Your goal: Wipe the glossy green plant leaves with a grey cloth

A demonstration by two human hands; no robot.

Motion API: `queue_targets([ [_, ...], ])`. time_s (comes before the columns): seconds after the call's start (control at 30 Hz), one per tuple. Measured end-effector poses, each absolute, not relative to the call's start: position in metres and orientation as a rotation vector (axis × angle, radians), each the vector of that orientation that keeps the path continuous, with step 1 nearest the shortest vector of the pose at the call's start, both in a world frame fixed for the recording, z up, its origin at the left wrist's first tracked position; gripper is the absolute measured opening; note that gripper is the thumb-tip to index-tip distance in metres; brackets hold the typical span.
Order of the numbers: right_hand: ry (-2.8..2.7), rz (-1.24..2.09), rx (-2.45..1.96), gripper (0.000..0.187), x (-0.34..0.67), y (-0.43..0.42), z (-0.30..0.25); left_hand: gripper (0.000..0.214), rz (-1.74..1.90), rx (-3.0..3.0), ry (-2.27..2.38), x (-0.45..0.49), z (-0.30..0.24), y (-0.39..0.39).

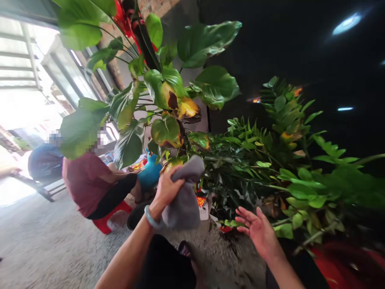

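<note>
Left hand (168, 188): fingers closed around a grey cloth (184, 206), gripping its upper part; the cloth's free end hangs below the fingers, its top fold standing above and to their right; a pale bangle (149, 216) sits on the wrist behind them. Right hand (258, 233): fingers spread, slightly curled, well apart from the cloth; low foliage (231, 223) just beside these fingertips, contact cannot be told; a mass of small-leaved plants (305, 188) beyond and to the right of them. Above the left fingers, a large-leaved plant (167, 84), several leaves yellowed and browned at the edges; left of the same fingers, a blue vessel (149, 171); farther left, a person in a dull-red shirt (86, 180), seated on a red stool (104, 224); concrete floor (60, 249) below both hands.
</note>
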State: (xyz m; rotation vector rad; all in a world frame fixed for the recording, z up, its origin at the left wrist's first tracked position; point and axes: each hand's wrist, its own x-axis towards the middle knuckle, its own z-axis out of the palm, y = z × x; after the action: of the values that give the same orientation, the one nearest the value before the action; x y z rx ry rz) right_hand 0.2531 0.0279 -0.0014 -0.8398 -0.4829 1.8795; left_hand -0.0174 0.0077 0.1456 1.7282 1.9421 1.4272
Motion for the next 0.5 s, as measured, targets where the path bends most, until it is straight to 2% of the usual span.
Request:
queue_targets([
  [0.1, -0.499, 1.868, -0.829, 0.054, 0.249, 0.029, -0.002, 0.045, 1.781, 1.751, 2.028, -0.021, 0.165, 0.033],
  [0.17, -0.517, 1.869, -0.817, 0.053, 0.245, 0.029, -0.003, 0.047, 1.768, 1.766, 2.069, -0.015, 0.159, 0.046],
  [0.27, -0.526, 1.882, -0.812, 0.050, 0.243, 0.028, -0.005, 0.051, 1.193, 1.817, 2.070, -0.001, 0.129, 0.045],
  [0.37, -0.531, 1.883, -0.820, 0.048, 0.248, 0.028, -0.007, 0.052, 0.513, 1.873, 1.804, 0.002, 0.107, 0.020],
  [0.43, -0.536, 1.888, -0.812, 0.049, 0.253, 0.029, -0.008, 0.050, 0.408, 1.894, 1.681, -0.006, 0.111, 0.003],
  [0.5, -0.538, 1.893, -0.795, 0.050, 0.257, 0.030, -0.008, 0.049, 0.570, 1.922, 1.741, -0.017, 0.128, -0.005],
])
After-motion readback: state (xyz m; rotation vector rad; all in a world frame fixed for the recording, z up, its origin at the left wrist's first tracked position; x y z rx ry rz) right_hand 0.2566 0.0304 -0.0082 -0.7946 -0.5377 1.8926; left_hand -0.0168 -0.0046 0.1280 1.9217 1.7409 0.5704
